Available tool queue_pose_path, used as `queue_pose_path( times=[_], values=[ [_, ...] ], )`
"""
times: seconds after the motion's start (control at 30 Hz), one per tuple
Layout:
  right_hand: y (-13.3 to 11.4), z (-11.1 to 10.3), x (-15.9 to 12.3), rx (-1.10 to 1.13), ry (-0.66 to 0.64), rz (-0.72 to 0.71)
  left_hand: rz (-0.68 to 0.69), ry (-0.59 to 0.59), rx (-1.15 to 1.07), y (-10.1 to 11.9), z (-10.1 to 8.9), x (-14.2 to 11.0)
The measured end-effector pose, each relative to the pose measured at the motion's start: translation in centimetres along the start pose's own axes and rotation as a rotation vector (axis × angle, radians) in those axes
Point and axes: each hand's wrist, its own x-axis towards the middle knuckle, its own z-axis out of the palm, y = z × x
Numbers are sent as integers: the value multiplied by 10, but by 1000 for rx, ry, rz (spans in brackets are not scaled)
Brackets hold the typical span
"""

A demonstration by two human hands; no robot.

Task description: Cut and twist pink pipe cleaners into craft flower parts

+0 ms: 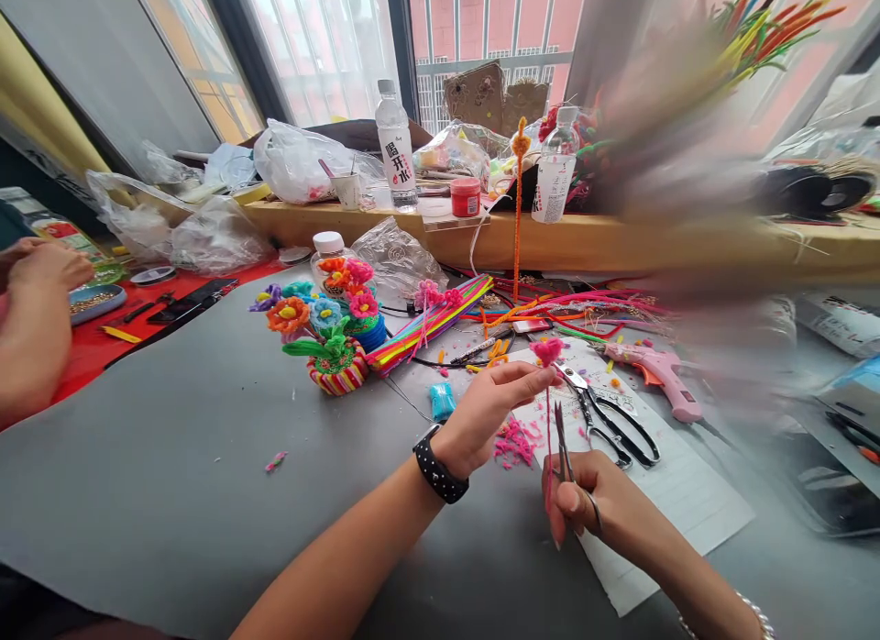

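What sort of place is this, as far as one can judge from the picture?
Probably a craft workspace by a window. The table holds fuzzy handmade-looking flowers, a bundle of coloured strips and a pink glue gun. Whether it is a home or a workshop, I cannot tell.

Bright daylight enters through the windows (pixel 499 21), while heavy blur smears the right side.

Saw a white-labelled clear plastic bottle (pixel 397 149) on a wooden ledge (pixel 564 246), between a small pale cup (pixel 346 192) and a round red tub (pixel 466 198). Noticed a shallow blue dish (pixel 103 312) on a red surface (pixel 89 354).
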Motion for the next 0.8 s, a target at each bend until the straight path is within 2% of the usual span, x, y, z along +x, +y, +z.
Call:
queue_pose_path(
  times=[0.27, 0.47, 0.8],
  values=[
    [-5, 0, -1, -79, -58, -59, -19, -39, 57, 1, 1, -2],
    [-7, 2, -2, -14, -71, -105, 25, -72, 60, 1, 3, -2],
    [-3, 4, 0, 59, 9, -50, 48, -33, 78, 5, 3, -3]
  ],
)
